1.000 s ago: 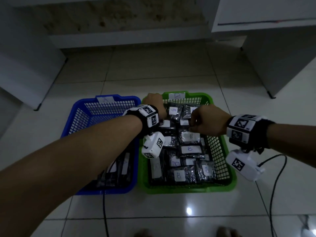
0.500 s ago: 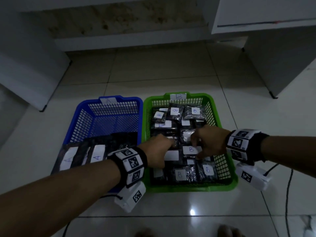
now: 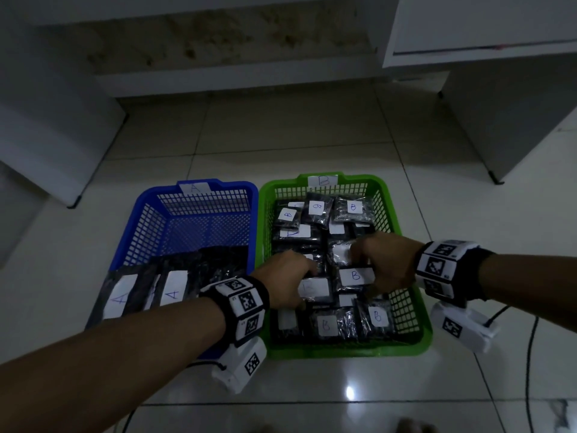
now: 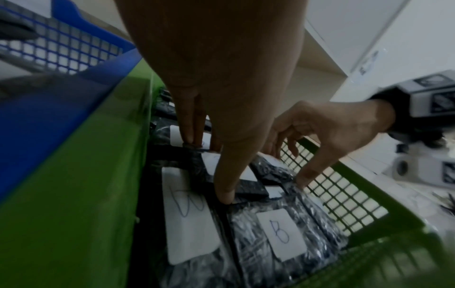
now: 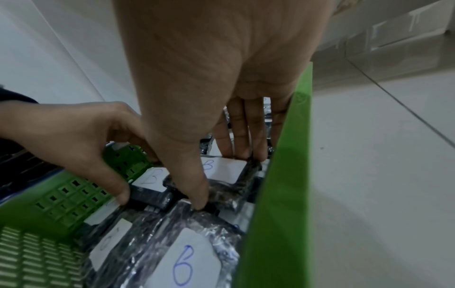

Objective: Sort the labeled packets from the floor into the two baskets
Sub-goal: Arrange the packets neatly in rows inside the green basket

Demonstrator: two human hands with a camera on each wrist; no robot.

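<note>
Both my hands are down inside the green basket, the one tagged B, which sits on the tiled floor touching the blue basket tagged A on its left. My left hand pinches a dark packet with a white B label near the middle of the green basket: the thumb presses its near edge while the fingers hook over its far edge. My right hand grasps the neighbouring packet, also labelled B, in the same way, thumb at the near edge and fingertips curled over the far one. Both packets lie among the other B packets that fill the green basket nearly wall to wall. In the blue basket, dark packets marked A lie at the near end, with the far half showing bare mesh.
</note>
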